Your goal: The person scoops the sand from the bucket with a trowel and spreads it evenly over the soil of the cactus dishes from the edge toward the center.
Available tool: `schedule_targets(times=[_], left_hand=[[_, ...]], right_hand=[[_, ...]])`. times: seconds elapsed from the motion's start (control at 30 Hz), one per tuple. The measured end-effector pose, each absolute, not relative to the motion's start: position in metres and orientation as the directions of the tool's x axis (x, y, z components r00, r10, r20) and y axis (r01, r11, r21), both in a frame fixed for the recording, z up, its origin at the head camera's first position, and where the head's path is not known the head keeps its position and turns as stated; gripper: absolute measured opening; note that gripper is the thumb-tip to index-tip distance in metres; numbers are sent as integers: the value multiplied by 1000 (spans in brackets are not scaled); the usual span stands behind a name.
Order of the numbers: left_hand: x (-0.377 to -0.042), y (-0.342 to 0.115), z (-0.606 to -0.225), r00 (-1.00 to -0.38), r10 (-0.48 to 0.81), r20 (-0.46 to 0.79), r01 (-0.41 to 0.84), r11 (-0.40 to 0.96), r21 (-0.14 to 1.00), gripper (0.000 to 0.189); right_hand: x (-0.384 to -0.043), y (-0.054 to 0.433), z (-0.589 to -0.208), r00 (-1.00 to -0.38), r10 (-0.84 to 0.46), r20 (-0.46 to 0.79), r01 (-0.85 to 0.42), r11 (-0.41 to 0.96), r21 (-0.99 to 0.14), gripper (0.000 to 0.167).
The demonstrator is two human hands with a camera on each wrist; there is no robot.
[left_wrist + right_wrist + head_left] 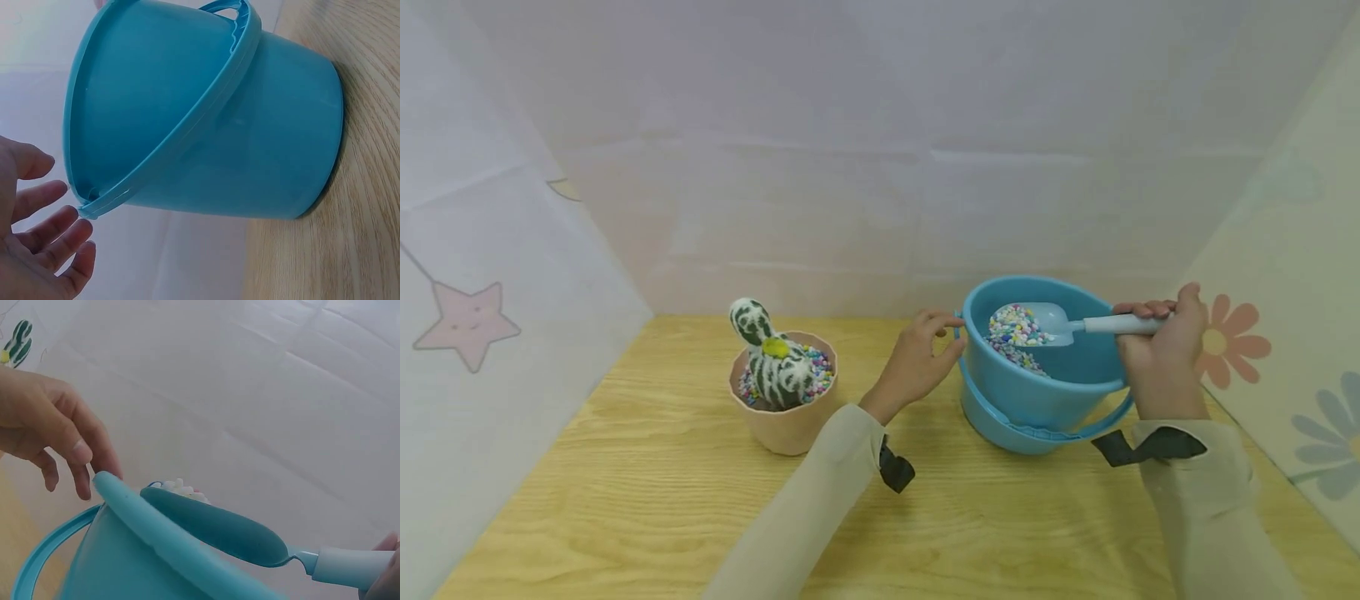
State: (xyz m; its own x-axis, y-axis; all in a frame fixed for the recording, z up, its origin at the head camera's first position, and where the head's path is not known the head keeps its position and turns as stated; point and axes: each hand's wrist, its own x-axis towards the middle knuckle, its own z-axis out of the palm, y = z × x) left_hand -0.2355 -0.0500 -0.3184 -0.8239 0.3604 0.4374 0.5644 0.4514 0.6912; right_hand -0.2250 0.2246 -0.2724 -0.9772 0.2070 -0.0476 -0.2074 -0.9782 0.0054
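My right hand (1165, 342) grips the white handle of a scoop (1120, 324), its light-blue bowl heaped with small multicoloured pebbles (1017, 323). The scoop is level over the mouth of a blue bucket (1030, 400), where more pebbles lie at the bottom left. At the bucket's left side, my left hand (917, 358) has its fingertips right at the rim, fingers loosely bent and thumb apart. In the left wrist view, the left fingers (62, 240) are spread beside the point where the bucket's handle (181, 128) joins the rim. The bucket handle hangs down across the front.
Left of my left hand stands a pink pot (786, 429) holding a green-and-white striped fabric cactus (778, 375) with a yellow piece, set among coloured pebbles. Pale printed sheets (880, 192) wall in the wooden table (647, 500) at the back and sides.
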Motion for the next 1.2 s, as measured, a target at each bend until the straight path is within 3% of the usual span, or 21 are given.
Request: schedule_targets(times=[0.53, 1.2], left_hand=[[-233, -61, -318, -834, 374, 406, 549, 486, 680, 34], [-217, -87, -321, -847, 363, 387, 526, 477, 704, 29]], right_hand=[[-227, 217, -267, -990, 122, -71, -128, -987, 96, 53], [-225, 187, -260, -993, 99, -69, -105, -991, 83, 52]])
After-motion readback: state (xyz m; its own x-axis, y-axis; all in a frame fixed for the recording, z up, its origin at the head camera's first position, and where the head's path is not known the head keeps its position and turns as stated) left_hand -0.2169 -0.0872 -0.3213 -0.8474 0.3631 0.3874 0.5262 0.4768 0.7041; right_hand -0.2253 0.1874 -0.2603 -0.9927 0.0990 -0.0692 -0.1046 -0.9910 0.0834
